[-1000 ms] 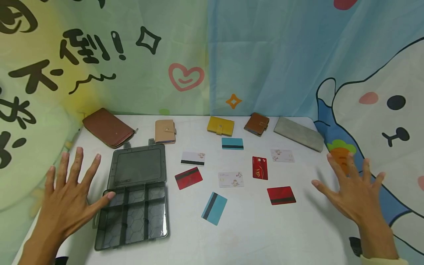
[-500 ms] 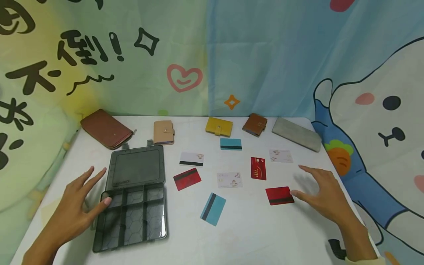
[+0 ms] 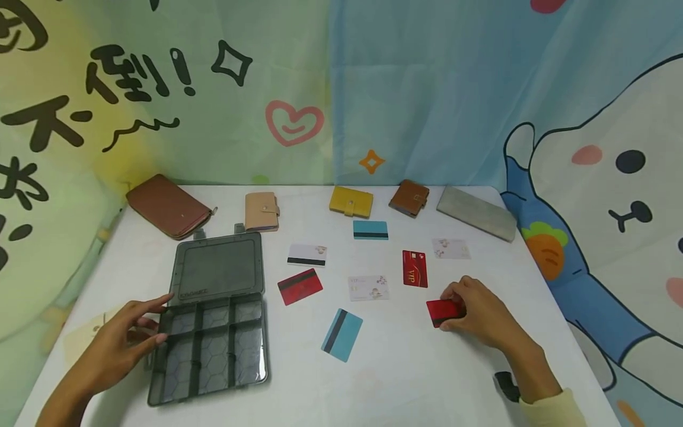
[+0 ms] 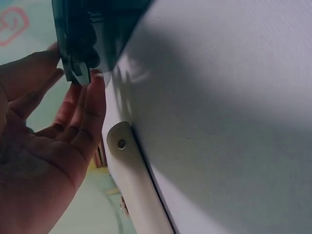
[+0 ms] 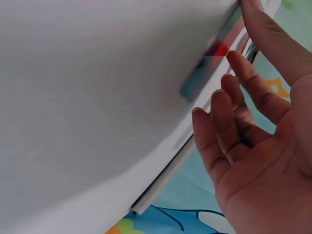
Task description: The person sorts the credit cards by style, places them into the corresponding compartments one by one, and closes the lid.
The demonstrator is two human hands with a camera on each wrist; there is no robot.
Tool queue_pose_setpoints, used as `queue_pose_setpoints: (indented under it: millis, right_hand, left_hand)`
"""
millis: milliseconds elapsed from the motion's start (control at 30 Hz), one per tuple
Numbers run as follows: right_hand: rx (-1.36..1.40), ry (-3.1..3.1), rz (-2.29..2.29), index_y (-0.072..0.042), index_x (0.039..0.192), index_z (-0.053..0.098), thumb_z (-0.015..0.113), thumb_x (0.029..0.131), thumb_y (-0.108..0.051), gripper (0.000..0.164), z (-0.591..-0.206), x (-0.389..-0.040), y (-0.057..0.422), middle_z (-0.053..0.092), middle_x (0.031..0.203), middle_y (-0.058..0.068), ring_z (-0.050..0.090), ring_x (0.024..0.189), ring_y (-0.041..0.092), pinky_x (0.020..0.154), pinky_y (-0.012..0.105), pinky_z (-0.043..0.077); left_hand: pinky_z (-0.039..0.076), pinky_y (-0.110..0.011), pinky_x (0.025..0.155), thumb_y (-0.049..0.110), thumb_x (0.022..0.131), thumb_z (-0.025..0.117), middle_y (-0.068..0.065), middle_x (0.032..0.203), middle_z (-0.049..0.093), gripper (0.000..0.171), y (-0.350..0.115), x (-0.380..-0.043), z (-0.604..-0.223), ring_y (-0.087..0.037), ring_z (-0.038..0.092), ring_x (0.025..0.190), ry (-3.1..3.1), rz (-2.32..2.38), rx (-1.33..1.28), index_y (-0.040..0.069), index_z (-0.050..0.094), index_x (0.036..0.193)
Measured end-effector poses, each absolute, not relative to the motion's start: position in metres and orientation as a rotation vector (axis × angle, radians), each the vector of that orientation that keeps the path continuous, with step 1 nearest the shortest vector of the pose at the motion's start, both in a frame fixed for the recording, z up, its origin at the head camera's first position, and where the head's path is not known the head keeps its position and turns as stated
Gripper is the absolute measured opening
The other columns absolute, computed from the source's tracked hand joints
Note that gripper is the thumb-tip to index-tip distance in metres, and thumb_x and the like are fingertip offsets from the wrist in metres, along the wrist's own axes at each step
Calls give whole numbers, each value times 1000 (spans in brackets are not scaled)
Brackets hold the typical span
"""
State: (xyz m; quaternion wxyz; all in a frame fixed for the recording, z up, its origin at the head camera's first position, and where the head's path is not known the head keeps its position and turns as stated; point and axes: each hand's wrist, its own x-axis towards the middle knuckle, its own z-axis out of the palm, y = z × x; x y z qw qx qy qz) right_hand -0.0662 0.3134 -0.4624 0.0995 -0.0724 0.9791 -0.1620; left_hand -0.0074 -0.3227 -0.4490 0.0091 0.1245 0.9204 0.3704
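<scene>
My right hand (image 3: 480, 314) pinches a red card (image 3: 440, 311) with a dark stripe, thumb at its near edge and fingers at its far edge; the hand covers the card's right part. At the left, my left hand (image 3: 120, 344) touches the left side of a dark, see-through compartment box (image 3: 208, 350) with its lid laid back. In the left wrist view the fingers of the left hand (image 4: 53, 131) lie fairly straight against the box's edge by a latch. Around the middle lie a blue card (image 3: 342, 335), a red striped card (image 3: 300, 287) and a red VIP card (image 3: 414, 268).
Along the back stand a brown zip wallet (image 3: 168, 207), a tan card holder (image 3: 261, 212), a yellow one (image 3: 351, 201), a small brown one (image 3: 409, 198) and a grey long wallet (image 3: 476, 213). White cards (image 3: 369, 288) lie between. A beige wallet (image 4: 136, 180) lies beside the left hand.
My right hand has come in leftward from the table's right side and taken hold of the red card. My left hand has lowered from spread fingers onto the box's left side.
</scene>
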Motion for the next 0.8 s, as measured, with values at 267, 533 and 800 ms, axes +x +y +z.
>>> queue_pose_setpoints:
  millis: [267, 533, 800]
  right_hand:
    - [-230, 2790, -547, -20, 85, 63, 92, 69, -28, 34, -448, -67, 292, 60, 84, -4, 54, 84, 17, 73, 36, 52]
    - [-434, 2540, -820, -23, 89, 64, 82, 83, -24, 19, -431, -61, 245, 56, 69, -6, 53, 66, 11, 59, 24, 47]
    - [-739, 2162, -1159, -25, 127, 62, 73, 92, -29, 37, -429, -54, 167, 57, 75, -3, 53, 61, 8, 58, 21, 46]
  left_hand:
    - [48, -16, 67, -1, 82, 78, -6, 101, 54, 62, -323, -6, -451, 3, 60, 81, 2922, 1123, 395, 9, 58, 140]
    - [44, -19, 59, -6, 81, 77, 0, 89, 52, 62, -320, -8, -451, -2, 56, 72, 2920, 1149, 429, 8, 59, 138]
    - [43, -19, 57, -10, 77, 77, 2, 85, 51, 64, -320, -8, -452, 0, 53, 70, 2961, 1111, 447, 8, 60, 137]
